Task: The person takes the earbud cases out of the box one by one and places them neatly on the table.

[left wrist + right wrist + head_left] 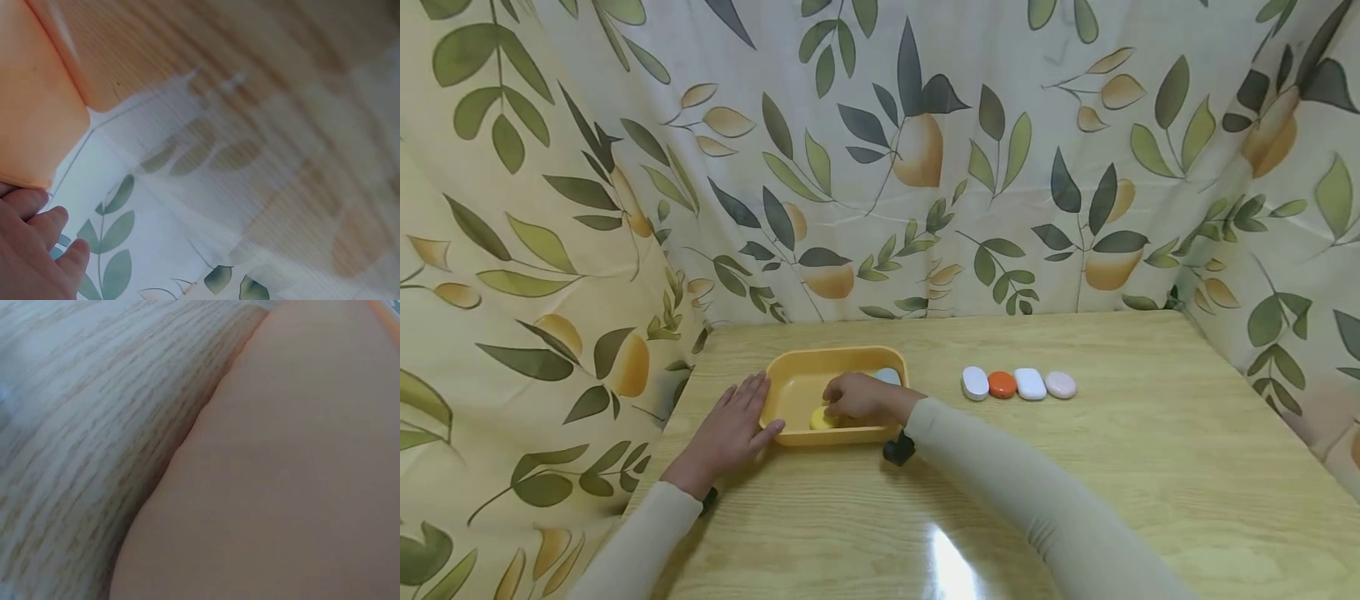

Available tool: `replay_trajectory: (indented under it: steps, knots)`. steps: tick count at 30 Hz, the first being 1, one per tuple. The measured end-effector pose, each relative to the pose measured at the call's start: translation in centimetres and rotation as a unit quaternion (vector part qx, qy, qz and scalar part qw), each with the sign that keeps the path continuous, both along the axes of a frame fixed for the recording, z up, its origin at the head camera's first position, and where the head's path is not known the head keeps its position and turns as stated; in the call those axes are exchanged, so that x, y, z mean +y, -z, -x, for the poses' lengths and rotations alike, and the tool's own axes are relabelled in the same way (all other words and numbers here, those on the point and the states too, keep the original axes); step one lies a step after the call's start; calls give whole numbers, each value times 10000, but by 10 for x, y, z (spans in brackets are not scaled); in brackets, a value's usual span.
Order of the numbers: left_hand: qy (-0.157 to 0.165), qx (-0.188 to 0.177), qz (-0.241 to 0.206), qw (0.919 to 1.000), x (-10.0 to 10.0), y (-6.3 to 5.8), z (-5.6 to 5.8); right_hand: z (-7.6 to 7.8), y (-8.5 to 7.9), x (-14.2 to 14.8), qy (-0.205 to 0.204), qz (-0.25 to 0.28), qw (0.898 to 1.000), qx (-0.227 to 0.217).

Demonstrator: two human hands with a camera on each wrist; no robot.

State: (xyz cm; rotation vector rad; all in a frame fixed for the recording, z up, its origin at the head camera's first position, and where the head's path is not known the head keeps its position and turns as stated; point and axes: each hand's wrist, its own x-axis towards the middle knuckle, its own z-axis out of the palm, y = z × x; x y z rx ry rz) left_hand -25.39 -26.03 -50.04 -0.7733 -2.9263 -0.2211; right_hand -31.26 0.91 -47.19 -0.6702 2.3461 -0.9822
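Note:
A shallow yellow-orange tray (797, 379) sits toward the left of the table in the head view. My left hand (730, 429) lies against its left end, fingers straight and thumb at the front corner. In the left wrist view, the fingers (47, 219) touch the tray's wall (40, 94). My right hand (861, 396) reaches inside the tray, its fingertips pinching a round yellow soap bar (823, 419) near the front wall. Behind that hand, a pale blue soap bar (887, 376) lies at the tray's right end, partly hidden. The right wrist view shows mostly the tray's outer wall (269, 462).
Right of the tray stands a row of soap bars: an oval white one (975, 383), a round orange one (1002, 384), a squarish white one (1030, 384) and a round pale pink one (1061, 385). Patterned curtains (880, 167) enclose the wooden table (1150, 467) at back and sides.

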Motion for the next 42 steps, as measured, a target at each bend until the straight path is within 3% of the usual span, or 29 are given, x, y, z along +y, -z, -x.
replay_trajectory:
  steps: [11, 20, 28, 42]
  knots:
    - [-5, 21, -21, 10000, 1, 0, 2, -2, 4, -6, 53, 435, 9982, -420]
    - [-15, 59, 12, 10000, 0, 1, 3, -5, 5, -14, -372, -32, 9992, 150]
    - [32, 128, -72, 9999, 2, 0, 2, -3, 8, -13, -324, -111, 9990, 270]
    - [29, 145, -39, 9999, 1, 1, 3, -1, 12, -10, -97, 896, 9947, -499]
